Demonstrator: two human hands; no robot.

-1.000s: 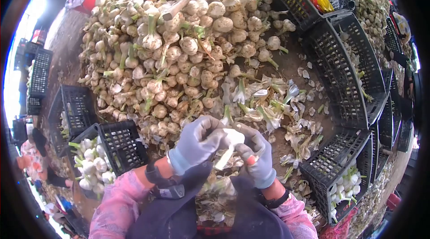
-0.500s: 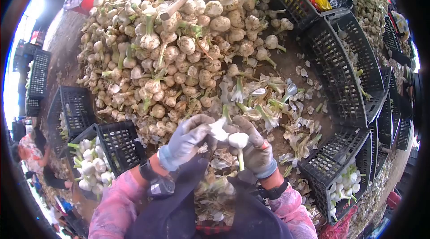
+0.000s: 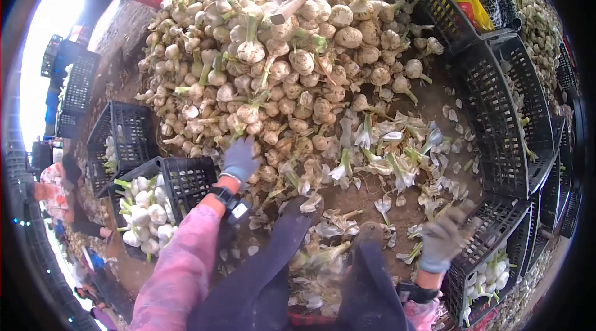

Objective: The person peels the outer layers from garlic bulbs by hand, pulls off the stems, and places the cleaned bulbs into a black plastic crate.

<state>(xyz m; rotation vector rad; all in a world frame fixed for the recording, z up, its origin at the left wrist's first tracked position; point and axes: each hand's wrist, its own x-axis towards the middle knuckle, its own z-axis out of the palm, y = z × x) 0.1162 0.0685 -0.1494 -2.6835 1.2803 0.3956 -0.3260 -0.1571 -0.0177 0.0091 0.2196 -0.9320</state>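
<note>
Floor: brown dirt point(image 3: 357, 199), husk-strewn.
L hand point(image 3: 241, 160): blue-grey glove, fingers apart, at edge of tan garlic pile point(image 3: 292, 92).
R hand point(image 3: 444, 239): grey glove, blurred, fingers look loose, no bulb seen; nr black plastic crate point(image 3: 504, 214).
Bulb pick: pinch 1 stem, lift clear of nbrs.
Vs prev: hands were close w/ white bulb; now well apart.

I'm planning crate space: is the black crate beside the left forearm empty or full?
Not empty: white garlic bulbs are piled in the black crate. Whether it is completely full, I cannot tell.
</note>
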